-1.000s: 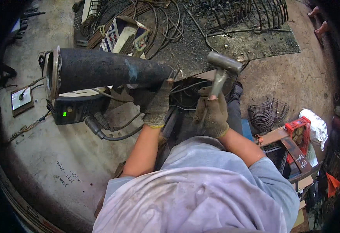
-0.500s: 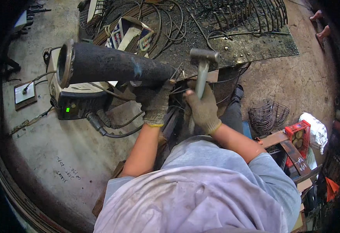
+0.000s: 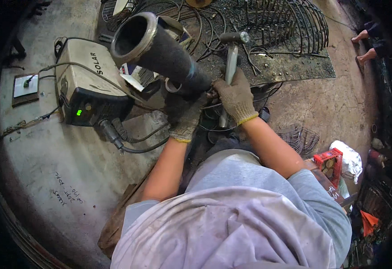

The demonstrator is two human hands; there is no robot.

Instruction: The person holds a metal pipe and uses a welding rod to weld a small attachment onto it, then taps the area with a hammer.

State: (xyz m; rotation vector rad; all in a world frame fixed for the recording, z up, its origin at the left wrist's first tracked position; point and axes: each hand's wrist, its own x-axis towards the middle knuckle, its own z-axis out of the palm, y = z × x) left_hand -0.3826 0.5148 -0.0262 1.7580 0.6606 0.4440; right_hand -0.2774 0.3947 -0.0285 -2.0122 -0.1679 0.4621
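My left hand (image 3: 183, 117), in a dirty knitted glove, is closed round the narrow lower end of a dark tapered metal pipe (image 3: 171, 56). The pipe leans up to the left, its wide open mouth with a bare metal rim facing up. Gloved as well, my right hand (image 3: 237, 95) is wrapped round the handle of a hammer (image 3: 232, 56), head upward. The fingers of my right hand are close to the pipe's narrow end; whether they touch it I cannot tell. A short round stub (image 3: 173, 86) shows beside the pipe, above my left hand.
A cream welding machine (image 3: 81, 74) with thick cables stands on the left. Ahead, a dirty metal plate (image 3: 294, 67) carries bent rods (image 3: 310, 27) and cables. Wire baskets (image 3: 298, 138) and a red crate (image 3: 329, 163) lie right. Another person's legs (image 3: 364, 47) show far right.
The pipe has swung from nearly level to a steeper tilt, its mouth moving up and right. The hammer has come up a little, and my right hand is closer to the pipe's narrow end.
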